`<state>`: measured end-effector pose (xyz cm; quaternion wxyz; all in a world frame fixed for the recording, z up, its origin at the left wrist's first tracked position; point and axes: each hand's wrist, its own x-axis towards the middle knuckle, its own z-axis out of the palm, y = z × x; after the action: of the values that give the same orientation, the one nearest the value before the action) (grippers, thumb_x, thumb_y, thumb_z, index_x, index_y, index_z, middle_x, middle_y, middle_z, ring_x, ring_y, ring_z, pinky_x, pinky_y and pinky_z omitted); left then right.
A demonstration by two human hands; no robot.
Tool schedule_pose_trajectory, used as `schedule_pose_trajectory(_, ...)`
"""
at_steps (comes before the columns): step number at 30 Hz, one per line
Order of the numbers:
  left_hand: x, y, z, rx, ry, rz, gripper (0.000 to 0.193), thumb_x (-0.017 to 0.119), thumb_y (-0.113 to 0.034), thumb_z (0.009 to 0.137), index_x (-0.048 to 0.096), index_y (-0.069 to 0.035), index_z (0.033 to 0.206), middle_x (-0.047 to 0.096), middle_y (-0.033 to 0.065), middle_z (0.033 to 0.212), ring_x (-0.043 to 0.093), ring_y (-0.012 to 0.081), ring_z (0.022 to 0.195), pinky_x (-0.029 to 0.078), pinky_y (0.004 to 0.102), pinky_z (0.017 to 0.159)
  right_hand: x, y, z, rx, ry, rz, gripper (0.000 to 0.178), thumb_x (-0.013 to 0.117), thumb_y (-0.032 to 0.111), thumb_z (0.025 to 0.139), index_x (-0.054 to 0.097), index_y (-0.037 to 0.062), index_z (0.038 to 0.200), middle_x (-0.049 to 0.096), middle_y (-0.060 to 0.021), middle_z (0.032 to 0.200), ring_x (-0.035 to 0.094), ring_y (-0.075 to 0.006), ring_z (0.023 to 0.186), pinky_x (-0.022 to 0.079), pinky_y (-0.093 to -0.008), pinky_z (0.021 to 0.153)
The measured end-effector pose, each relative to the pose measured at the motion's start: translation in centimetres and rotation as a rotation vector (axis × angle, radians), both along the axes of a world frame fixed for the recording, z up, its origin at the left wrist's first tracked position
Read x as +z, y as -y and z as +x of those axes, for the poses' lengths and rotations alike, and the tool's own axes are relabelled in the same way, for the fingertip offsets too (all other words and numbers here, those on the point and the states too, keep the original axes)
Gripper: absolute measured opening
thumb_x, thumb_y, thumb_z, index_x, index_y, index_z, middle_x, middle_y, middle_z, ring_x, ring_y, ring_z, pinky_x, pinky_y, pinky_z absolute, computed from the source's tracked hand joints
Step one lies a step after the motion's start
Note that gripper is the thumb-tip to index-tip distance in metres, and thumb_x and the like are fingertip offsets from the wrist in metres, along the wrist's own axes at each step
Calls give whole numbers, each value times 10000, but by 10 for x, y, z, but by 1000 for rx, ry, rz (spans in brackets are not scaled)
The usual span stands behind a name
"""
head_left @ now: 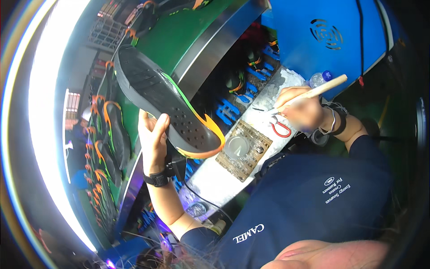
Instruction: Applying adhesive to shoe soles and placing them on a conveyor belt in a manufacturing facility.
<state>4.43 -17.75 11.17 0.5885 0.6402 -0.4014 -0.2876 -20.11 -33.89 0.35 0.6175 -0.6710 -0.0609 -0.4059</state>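
My left hand [154,139] grips a shoe sole [154,87] by its side edge, thumb on top. The sole is black inside, with small holes at the end nearer me and an orange and green rim. It is held tilted above the table's edge. My right hand [299,107] is closed around a brush [330,85] with a thick pale wooden handle, its narrow tip pointing down toward the white bench top. The tip is apart from the sole. Beside that hand lie red-handled scissors [281,129]. A round clear dish [237,146] sits on a brown printed board [253,159].
A green conveyor belt [177,27] with a metal edge [210,42] runs along the left, carrying many soles [117,130]. Blue racks [228,111] stand under it. A bottle [317,80] with a blue cap stands by a blue cabinet [295,40]. A clear cup [196,209] rests at the bench's near end.
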Motion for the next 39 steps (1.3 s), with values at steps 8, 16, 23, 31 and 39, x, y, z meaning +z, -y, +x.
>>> schedule_pose_trajectory(8, 5, 38, -36, -224, 24, 61, 590, 668, 28, 648, 302, -13, 1109, 553, 155, 896, 582, 205, 787, 495, 264, 662, -1, -1, 17, -80, 47, -98, 80, 584, 7, 721, 579, -30, 792, 580, -112, 703, 537, -157, 616, 405, -254, 527)
schedule_pose_trajectory(16, -1, 22, -4, -149, 74, 86, 483, 606, -155, 737, 390, 13, 1135, 558, 111, 950, 555, 169, 866, 453, 268, 737, -13, 2, 36, 127, 62, 467, 117, 529, 41, 802, 555, -16, 900, 529, -57, 673, 463, -62, 495, 365, -181, 429)
schedule_pose_trajectory(23, -2, 58, 80, -172, -765, -17, 436, 426, -320, 843, 458, 33, 1097, 539, 164, 1052, 526, 301, 959, 397, 396, 872, -23, 17, -15, -158, 32, 446, 127, 537, 49, 800, 548, -22, 905, 531, -57, 647, 454, -55, 458, 359, -169, 395)
schedule_pose_trajectory(31, 1, 218, 127, -295, -617, 78, 365, 357, -250, 894, 383, 37, 1117, 472, 194, 1138, 483, 309, 1027, 407, 416, 856, -48, 10, -51, -442, -59, 457, 115, 498, 47, 807, 530, -38, 878, 520, -67, 652, 437, -61, 449, 344, -175, 401)
schedule_pose_trajectory(39, 25, 248, 169, -230, 111, 771, 649, 335, -506, 844, 458, 96, 1053, 573, 237, 924, 602, 310, 785, 499, 354, 659, -64, 26, -34, -440, -85, 510, 129, 503, 76, 811, 528, -36, 871, 517, -69, 639, 437, -66, 442, 338, -178, 396)
